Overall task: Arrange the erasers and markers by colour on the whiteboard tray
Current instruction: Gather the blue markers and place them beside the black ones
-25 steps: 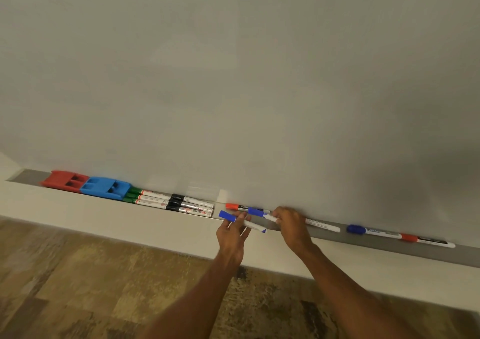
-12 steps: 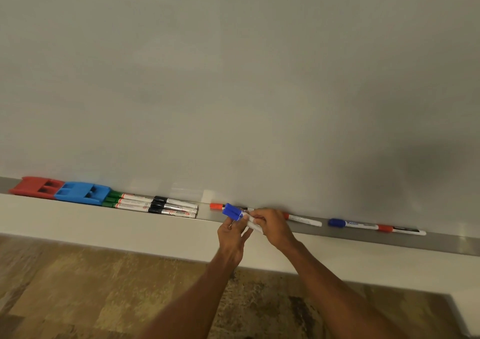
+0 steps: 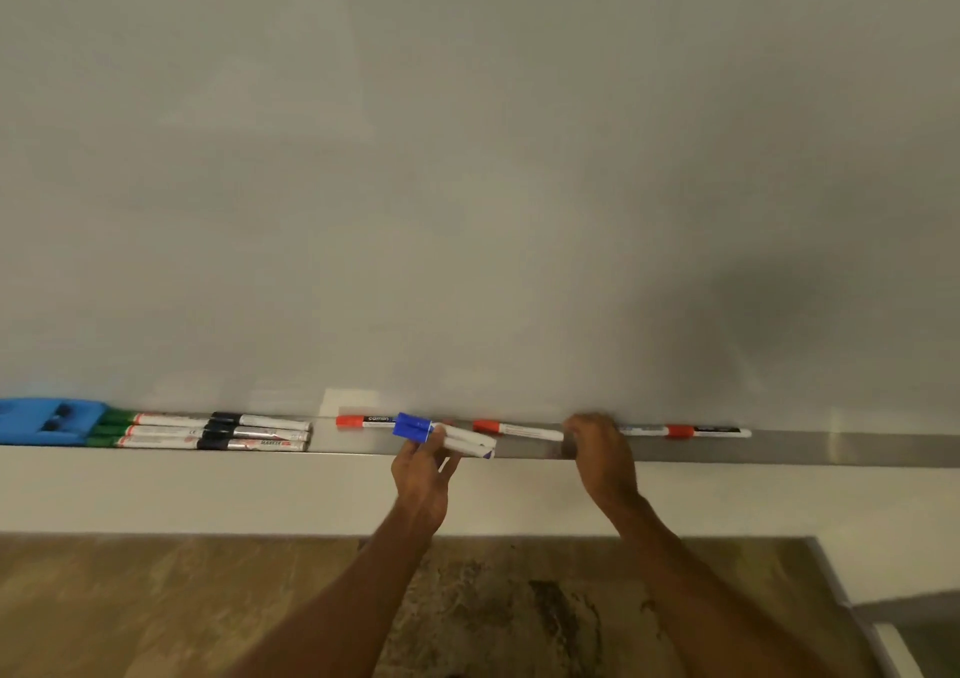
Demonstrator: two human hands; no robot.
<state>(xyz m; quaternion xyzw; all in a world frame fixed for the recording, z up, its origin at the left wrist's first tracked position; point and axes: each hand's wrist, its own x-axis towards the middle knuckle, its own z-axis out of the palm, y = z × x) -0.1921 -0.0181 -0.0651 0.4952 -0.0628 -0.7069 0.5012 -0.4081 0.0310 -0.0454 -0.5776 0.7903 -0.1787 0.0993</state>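
Marker under right hand [image 3: 600, 451] hidden

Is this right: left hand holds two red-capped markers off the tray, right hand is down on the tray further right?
Not quite: in the head view the left hand holds two blue-capped markers, not red ones. The rest stands: they are held off the tray, and the right hand is down on the tray further right.
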